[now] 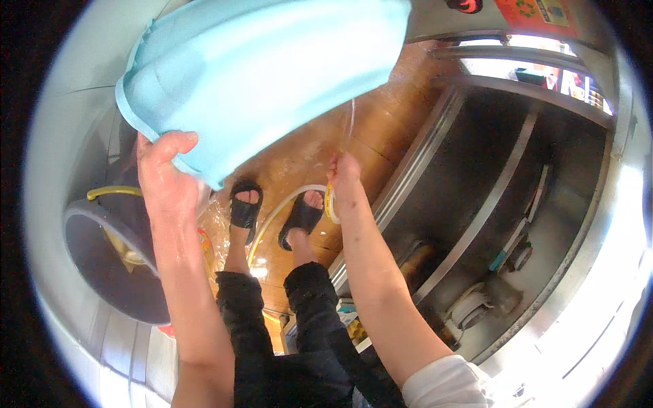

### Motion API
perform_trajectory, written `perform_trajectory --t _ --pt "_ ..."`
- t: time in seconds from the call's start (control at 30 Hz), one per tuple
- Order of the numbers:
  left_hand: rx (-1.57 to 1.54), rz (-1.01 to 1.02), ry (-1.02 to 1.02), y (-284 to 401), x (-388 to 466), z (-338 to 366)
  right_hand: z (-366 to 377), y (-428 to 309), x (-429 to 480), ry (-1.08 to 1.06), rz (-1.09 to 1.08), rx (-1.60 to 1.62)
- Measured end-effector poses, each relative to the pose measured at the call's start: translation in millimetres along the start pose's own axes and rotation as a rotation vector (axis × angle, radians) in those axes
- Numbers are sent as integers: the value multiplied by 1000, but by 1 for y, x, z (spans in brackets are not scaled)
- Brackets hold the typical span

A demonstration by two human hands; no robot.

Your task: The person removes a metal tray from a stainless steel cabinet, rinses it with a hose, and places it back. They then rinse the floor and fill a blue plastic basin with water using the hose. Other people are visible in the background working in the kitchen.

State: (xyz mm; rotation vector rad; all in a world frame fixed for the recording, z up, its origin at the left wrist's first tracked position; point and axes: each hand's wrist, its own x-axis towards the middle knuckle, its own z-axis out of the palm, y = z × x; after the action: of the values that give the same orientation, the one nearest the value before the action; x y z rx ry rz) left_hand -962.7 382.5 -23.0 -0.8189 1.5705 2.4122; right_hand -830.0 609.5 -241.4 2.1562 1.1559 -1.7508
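A light-blue plastic container (265, 86), probably a tub, is held up tilted across the top of the view. My left hand (171, 168) grips its rim at the lower left corner, thumb on the near face. My right hand (347, 171) is closed around a clear hose (278, 211) with yellow marking, below the container's lower edge. A thin stream of water (352, 120) rises from this hand and passes out of sight at the container. The hose loops down between my feet over the wet brown floor (306, 148).
A dark grey bin (109, 301) stands at the left, with a yellow curved piece (115, 191) at its rim. On the right is a metal-framed unit (418, 163) with a dark recess. My feet wear black sandals (301, 217) on the wet floor.
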Motion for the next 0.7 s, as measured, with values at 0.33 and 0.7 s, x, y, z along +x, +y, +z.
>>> perform_trajectory --t 0.33,0.7 --pt "357 130 -209 -17 -2 23 -34 -41 -2 25 57 290" --pt "1310 742 -510 -96 6 30 -68 -99 12 50 -140 264"
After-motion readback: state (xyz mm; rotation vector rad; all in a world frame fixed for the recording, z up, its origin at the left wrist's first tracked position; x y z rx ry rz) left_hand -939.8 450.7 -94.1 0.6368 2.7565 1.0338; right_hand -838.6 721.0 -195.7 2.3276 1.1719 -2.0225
